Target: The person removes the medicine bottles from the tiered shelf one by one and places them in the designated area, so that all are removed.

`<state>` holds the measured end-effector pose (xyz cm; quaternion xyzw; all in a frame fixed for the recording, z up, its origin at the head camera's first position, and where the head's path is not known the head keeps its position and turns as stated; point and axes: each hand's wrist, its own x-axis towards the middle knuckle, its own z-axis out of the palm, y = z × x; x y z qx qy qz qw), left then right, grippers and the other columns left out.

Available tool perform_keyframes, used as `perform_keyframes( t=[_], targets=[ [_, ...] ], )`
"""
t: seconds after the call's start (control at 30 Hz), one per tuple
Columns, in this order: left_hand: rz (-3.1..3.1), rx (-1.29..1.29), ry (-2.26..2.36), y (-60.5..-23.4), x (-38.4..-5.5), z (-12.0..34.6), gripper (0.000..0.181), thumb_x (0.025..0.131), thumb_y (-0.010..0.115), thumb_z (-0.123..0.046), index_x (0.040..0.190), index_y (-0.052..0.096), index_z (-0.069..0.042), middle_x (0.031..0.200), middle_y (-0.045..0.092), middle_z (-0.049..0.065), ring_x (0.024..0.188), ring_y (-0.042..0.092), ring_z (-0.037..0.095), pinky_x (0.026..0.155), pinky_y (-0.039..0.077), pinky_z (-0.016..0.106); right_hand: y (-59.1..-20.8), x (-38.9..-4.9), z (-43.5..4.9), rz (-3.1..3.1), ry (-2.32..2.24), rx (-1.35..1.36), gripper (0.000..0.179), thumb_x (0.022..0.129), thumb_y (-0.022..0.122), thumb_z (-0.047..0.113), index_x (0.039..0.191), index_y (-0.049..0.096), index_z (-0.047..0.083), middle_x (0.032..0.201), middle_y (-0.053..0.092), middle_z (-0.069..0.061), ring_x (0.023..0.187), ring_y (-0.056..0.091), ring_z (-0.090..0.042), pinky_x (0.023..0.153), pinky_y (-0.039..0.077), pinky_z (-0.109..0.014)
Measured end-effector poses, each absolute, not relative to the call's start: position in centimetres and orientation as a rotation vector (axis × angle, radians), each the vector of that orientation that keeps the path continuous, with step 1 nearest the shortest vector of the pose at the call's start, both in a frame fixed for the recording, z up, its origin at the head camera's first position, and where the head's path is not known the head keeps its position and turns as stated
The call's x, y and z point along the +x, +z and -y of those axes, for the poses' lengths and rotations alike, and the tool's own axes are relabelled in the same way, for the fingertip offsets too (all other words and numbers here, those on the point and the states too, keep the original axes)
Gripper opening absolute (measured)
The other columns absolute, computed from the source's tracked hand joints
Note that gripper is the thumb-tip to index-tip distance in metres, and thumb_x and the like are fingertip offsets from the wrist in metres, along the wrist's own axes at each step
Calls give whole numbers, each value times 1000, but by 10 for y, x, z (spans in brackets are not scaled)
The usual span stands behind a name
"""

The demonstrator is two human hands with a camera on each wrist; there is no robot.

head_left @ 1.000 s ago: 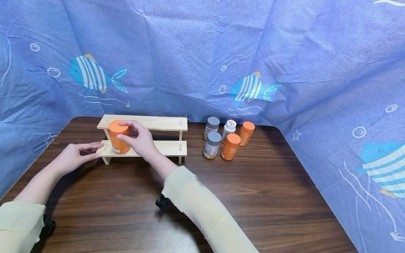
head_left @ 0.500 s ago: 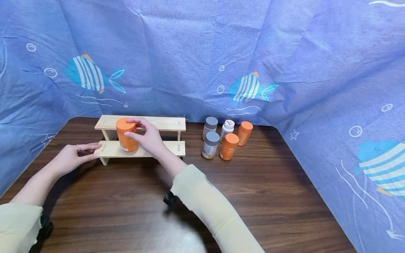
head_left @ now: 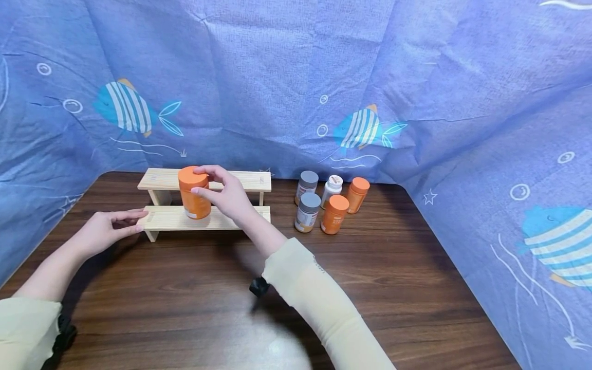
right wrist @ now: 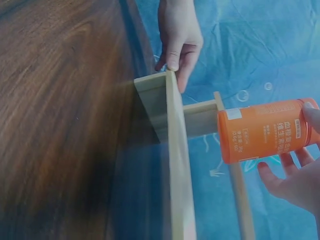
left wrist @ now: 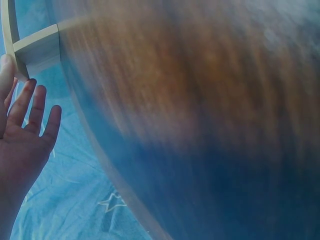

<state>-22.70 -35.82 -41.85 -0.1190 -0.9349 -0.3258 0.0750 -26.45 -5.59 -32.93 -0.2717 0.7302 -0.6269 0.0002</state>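
An orange lidded supplement bottle [head_left: 196,203] is gripped near its lid by my right hand [head_left: 231,198], thumb on one side and fingers on the other. In the right wrist view the bottle [right wrist: 267,131] hangs clear of the lower board, with a gap beneath its base. Below and behind it is a two-tier wooden shelf [head_left: 162,220]. My left hand [head_left: 104,234] pinches the left end of the lower board between thumb and fingers; the right wrist view shows that left hand [right wrist: 181,37] at the board's tip.
To the right of the shelf stand several bottles: a grey-lidded front one [head_left: 307,216], a grey-lidded back one [head_left: 307,186], a white one [head_left: 332,189] and two orange ones, front [head_left: 334,218] and back [head_left: 358,194]. Blue fish-print cloth [head_left: 268,87] rises behind the wooden table [head_left: 407,288].
My right hand has carried the orange bottle rightward from near the left end of the lower board and slightly up. The left hand has stayed at the shelf's end.
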Motion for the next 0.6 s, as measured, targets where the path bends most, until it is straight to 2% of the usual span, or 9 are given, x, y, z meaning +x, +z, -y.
perform_keyframes(
  t=[0.13,0.23,0.3,0.37,0.5,0.6],
  targets=[
    [2792,-376,-981,-419,-228,358,42,85,72,-23,121,64,-3,116,63,18,84,47,-22,67,39,8,-313,-255,43,-2302,-1938,-875,37,82,72,6,118,62,6,118,62,-8,99,56,-10,82,48,-21],
    [2779,-383,-980,-418,-228,358,41,84,72,-22,120,65,-3,113,64,1,83,48,-20,67,40,8,-315,-261,36,-2296,-1922,-894,37,82,73,11,118,62,10,117,62,-4,99,56,-7,83,49,-23],
    [2777,-379,-979,-418,-228,358,40,84,72,-22,120,65,-3,112,65,-2,83,49,-19,67,40,9,-318,-268,31,-2288,-1906,-913,38,82,74,14,118,62,13,117,61,0,100,56,-6,84,49,-24],
    [2777,-375,-981,-419,-228,359,40,84,72,-21,119,65,-3,109,66,-2,82,51,-17,66,40,9,-315,-267,25,-2298,-1877,-913,37,83,73,16,118,62,15,116,62,1,101,56,-8,83,50,-24],
    [2787,-366,-984,-420,-227,359,40,84,72,-20,119,65,-2,109,67,20,80,52,-15,64,39,8,-310,-267,12,-2316,-1832,-906,37,84,73,21,119,61,19,115,63,2,102,56,-10,83,50,-25],
    [2788,-368,-986,-419,-227,359,40,84,72,-20,119,65,-3,108,67,17,80,52,-15,64,39,8,-306,-267,3,-2329,-1810,-894,37,84,73,23,119,61,20,115,63,3,104,56,-9,85,49,-26]
  ],
)
